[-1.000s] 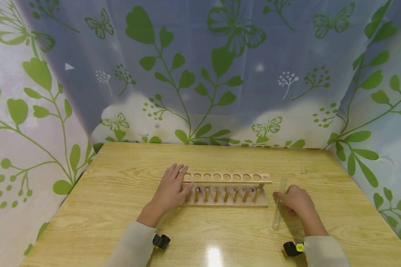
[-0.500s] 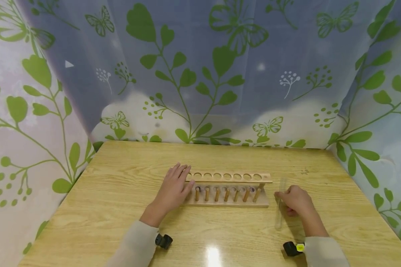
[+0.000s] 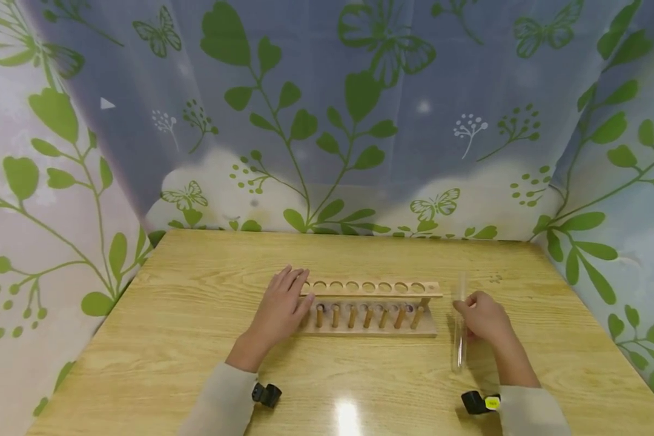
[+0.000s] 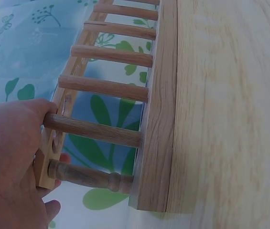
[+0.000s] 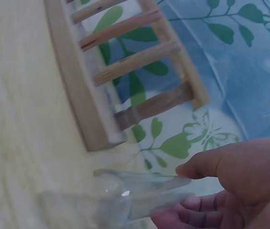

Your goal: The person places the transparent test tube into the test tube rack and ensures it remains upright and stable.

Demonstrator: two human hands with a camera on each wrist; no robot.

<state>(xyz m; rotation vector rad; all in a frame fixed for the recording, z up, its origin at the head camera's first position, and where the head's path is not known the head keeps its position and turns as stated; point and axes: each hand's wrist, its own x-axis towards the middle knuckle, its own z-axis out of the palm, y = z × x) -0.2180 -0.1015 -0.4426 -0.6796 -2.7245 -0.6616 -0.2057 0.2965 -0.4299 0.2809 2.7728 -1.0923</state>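
Observation:
A wooden test tube rack (image 3: 370, 330) stands on the table, with a row of holes in its upper bar and a row of upright pegs below. My left hand (image 3: 280, 306) holds the rack's left end; in the left wrist view the thumb lies on the near side of the holed bar (image 4: 43, 164) and fingertips show behind it. To the right of the rack, my right hand (image 3: 485, 316) pinches a clear glass test tube (image 3: 460, 348) between thumb and fingers. The tube (image 5: 139, 195) looks blurred in the right wrist view, close to the rack's right end.
The wooden table (image 3: 196, 266) reaches back to a hanging cloth (image 3: 327, 200) printed with leaves and butterflies. More printed cloth hangs at both sides. A black wrist camera (image 3: 267, 395) sits on the left wrist, another camera (image 3: 474, 402) on the right.
My right hand has lifted slightly with the test tube, whose upper end now sits higher and stands more upright. The left hand keeps its place on the rack.

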